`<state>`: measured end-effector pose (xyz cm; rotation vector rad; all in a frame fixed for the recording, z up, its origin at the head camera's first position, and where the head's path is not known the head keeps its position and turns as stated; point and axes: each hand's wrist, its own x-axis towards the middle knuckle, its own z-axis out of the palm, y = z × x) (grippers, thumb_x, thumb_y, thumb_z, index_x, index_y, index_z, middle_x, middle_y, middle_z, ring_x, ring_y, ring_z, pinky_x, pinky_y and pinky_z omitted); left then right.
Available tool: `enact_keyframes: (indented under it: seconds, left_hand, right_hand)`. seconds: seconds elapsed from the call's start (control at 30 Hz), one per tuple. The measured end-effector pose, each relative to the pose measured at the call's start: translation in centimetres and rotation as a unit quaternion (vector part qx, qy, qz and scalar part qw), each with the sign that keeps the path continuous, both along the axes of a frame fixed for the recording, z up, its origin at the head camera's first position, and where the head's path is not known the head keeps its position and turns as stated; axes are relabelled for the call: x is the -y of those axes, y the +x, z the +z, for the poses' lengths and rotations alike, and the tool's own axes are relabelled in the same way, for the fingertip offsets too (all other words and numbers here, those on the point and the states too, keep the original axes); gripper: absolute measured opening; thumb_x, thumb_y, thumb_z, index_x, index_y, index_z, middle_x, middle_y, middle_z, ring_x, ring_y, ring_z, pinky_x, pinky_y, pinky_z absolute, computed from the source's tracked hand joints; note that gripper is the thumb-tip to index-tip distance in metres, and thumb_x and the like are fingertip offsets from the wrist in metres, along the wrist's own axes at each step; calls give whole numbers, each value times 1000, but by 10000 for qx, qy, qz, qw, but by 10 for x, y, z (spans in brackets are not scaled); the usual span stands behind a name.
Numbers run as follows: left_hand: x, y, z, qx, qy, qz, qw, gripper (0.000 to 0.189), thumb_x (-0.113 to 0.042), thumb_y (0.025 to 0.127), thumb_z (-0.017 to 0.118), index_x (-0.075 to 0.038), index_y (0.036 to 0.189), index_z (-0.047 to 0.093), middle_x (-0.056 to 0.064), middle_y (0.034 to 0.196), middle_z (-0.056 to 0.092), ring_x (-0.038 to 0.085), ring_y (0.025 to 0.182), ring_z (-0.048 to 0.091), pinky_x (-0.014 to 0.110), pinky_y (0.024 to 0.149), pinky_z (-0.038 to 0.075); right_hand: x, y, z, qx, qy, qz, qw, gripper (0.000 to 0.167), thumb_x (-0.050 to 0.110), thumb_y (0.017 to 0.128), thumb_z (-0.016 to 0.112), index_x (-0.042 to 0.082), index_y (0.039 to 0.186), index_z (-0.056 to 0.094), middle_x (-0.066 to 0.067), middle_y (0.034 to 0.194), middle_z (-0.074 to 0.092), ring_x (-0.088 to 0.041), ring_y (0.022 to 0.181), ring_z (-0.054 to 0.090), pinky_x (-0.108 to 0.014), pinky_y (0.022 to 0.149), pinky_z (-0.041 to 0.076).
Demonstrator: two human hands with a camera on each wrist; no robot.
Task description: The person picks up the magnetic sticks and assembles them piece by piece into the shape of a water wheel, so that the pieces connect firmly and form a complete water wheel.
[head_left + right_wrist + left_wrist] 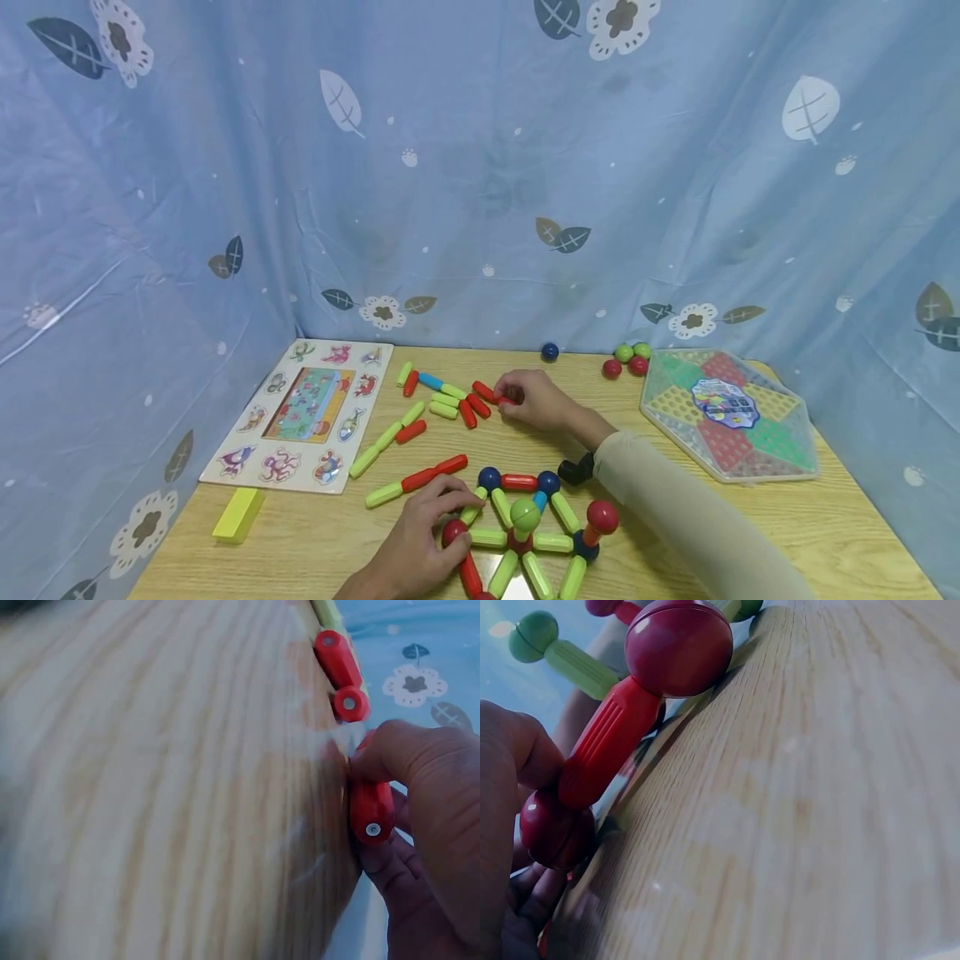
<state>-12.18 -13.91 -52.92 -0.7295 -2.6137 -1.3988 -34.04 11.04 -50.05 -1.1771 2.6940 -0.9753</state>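
Observation:
My left hand (420, 537) grips a red ball (454, 533) at the left corner of a magnetic stick-and-ball frame, thumb and fingers around it. A red rod (611, 742) joins that ball to another red ball (679, 649). The frame has green rods (553, 543), dark blue balls (490, 478) and a green ball (525, 515) raised over its centre. Farther back, my right hand (542, 402) pinches a red rod (372, 814) between thumb and fingers, low at the tabletop. Close to it are more red rods (337, 658).
Loose green rods (386, 437) and red rods lie left of centre. A picture puzzle board (360, 354) and yellow block (238, 515) are at the left. At the right lies a hexagonal game box (660, 404). Several balls (624, 354) sit near the curtain (480, 183); a black piece (574, 470) lies by the right forearm.

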Motion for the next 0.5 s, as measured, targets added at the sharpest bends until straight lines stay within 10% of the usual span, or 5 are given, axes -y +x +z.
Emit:
enact_keyframes:
  seconds: [0.33, 0.5]
  left_hand:
    - [0, 0, -1, 54, 7, -13, 10000, 42, -8, 88, 76, -29, 124, 79, -18, 126, 62, 8, 115, 61, 31, 102, 55]
    - [0, -1, -2, -24, 35, -34, 10000, 43, -7, 88, 76, -29, 124, 79, -17, 126, 63, 8, 115, 61, 31, 102, 56]
  right_hand:
    - [-13, 15, 4, -319, 370, -98, 9988, 28, 19, 99, 82, 11, 126, 80, 3, 103, 75, -7, 87, 62, -27, 80, 56]
    - [-31, 34, 5, 173, -322, -373, 9986, 27, 22, 105, 76, 11, 129, 80, -2, 118, 80, -13, 101, 74, -29, 88, 60]
